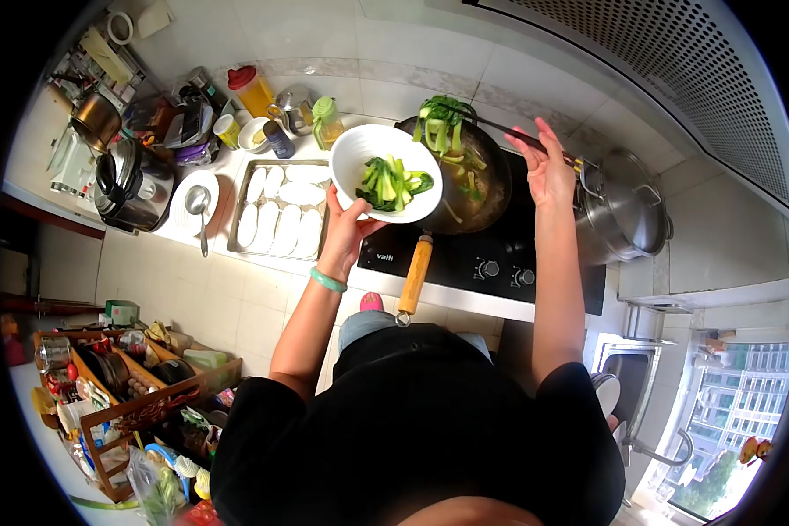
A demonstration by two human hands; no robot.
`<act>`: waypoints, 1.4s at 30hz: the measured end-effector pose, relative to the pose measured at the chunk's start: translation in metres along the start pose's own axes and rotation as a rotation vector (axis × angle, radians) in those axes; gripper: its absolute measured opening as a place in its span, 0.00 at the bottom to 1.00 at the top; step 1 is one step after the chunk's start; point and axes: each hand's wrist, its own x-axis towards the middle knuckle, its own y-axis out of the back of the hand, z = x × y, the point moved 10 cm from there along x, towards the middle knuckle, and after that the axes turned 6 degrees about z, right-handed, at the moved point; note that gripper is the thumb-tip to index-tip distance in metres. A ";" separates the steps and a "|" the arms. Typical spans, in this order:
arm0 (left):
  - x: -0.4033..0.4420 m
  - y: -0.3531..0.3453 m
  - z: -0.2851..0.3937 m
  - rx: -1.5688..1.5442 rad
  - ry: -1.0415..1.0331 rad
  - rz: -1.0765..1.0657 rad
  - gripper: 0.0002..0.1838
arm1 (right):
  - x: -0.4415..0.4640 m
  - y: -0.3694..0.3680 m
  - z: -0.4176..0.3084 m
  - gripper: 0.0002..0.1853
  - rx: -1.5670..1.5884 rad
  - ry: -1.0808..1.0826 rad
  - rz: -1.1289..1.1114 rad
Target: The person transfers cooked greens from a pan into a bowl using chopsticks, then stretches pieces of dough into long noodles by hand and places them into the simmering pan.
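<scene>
My left hand (345, 230) grips the near edge of a white bowl (352, 153) and holds it tilted beside the wok. Some cooked leafy greens (394, 184) lie in the bowl. With my right hand (550, 169) I hold long dark chopsticks (510, 131), pinching a bunch of bok choy (440, 127) over the wok's far left part. The dark wok (493, 188) contains brownish liquid with more greens in it. Its wooden handle (418, 273) points toward me, and the bowl covers the wok's left side.
A metal tray of white oblong pieces (268, 230) lies left of the bowl. Beyond it are a plate with a spoon (196, 202) and a pressure cooker (134, 186). Bottles and jars line the wall. A large steel pot (621, 210) stands right of the wok, under a range hood (675, 70).
</scene>
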 end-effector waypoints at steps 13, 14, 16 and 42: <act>-0.016 -0.022 -0.011 -0.210 0.061 -0.083 0.31 | -0.064 -0.022 0.046 0.18 -0.557 -0.135 -0.262; -0.016 -0.019 -0.011 -0.212 0.062 -0.080 0.31 | -0.066 -0.026 0.031 0.19 -0.620 -0.096 -0.263; -0.016 -0.005 -0.011 -0.127 0.045 -0.045 0.31 | -0.064 -0.028 0.002 0.19 -0.696 -0.022 -0.249; -0.045 0.087 0.026 -0.178 -0.054 0.157 0.34 | 0.066 0.055 0.165 0.15 -0.577 0.059 -0.051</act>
